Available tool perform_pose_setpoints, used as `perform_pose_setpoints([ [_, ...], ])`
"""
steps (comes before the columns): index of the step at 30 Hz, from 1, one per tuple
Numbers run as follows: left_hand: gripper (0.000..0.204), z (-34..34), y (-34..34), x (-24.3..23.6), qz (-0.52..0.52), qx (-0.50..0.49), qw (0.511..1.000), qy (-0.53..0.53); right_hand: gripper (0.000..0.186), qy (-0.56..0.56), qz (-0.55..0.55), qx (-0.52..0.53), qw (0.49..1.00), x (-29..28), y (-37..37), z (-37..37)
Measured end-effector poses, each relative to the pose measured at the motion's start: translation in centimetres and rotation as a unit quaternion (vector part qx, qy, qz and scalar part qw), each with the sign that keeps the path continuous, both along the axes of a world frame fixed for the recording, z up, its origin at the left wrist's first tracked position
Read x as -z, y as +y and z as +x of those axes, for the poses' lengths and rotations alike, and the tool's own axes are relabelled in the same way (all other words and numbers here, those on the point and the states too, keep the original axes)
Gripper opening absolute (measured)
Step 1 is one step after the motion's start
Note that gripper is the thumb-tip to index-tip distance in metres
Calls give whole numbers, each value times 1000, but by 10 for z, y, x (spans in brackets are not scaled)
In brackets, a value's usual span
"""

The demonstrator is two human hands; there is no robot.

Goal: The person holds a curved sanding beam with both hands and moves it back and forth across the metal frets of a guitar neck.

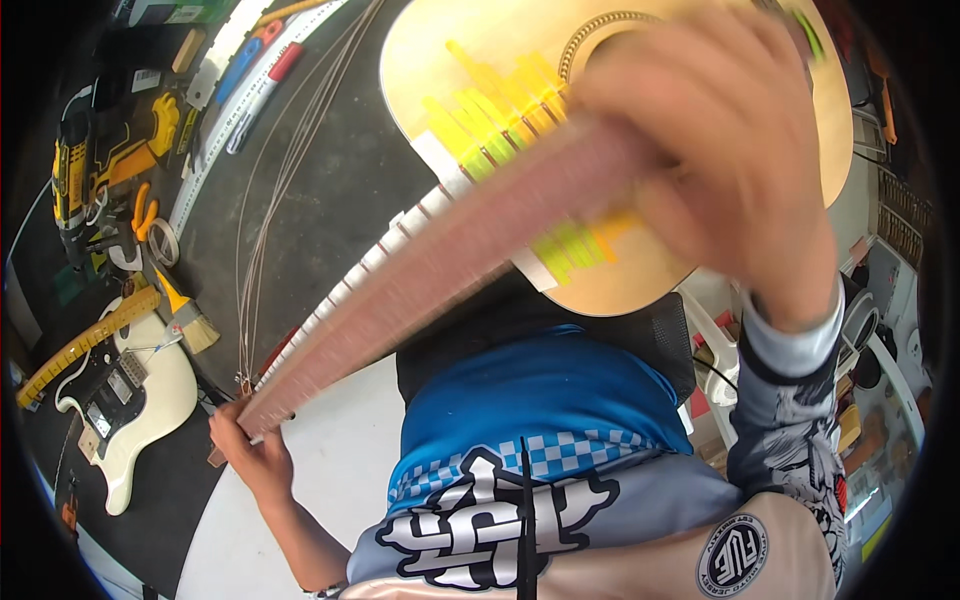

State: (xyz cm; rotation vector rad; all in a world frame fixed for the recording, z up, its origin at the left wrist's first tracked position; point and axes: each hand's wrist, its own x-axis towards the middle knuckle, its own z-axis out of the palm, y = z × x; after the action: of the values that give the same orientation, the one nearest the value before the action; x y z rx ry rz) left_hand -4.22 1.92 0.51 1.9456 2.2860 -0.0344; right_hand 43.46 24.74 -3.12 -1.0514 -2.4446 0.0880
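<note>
A pale-topped acoustic guitar (425,60) lies on the dark work surface, its neck slanting down to the left. Yellow and green tape strips (560,262) cover the top beside the fingerboard, and white tape lies between the neck's frets (390,240). A long, flat reddish-brown bar (440,250), smeared by motion, stretches above the neck. My right hand (720,140), also blurred, is closed round its upper end near the soundhole. At the lower end by the headstock, my left hand (255,455) is closed on the bar; its fingertips are partly hidden.
Loose guitar strings (285,180) lie left of the neck. Beyond them are a long ruler (205,150), a marker (265,97), a tape roll (162,242), a brush (190,315) and a yellow drill (72,170). A white electric guitar body (150,400) rests at far left.
</note>
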Motion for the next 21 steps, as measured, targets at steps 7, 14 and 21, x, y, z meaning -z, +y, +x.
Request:
perform_pose_setpoints([
  [7,40,-13,3,0,-12,-44,998,-49,37,-68,-23,-15,997,-6,12,-13],
  [14,37,5,-2,-4,-22,21,1000,4,37,-25,-31,1,999,-8,-2,1],
  [21,42,-20,13,-1,-23,-62,995,-72,35,100,23,-55,993,14,29,-9],
])
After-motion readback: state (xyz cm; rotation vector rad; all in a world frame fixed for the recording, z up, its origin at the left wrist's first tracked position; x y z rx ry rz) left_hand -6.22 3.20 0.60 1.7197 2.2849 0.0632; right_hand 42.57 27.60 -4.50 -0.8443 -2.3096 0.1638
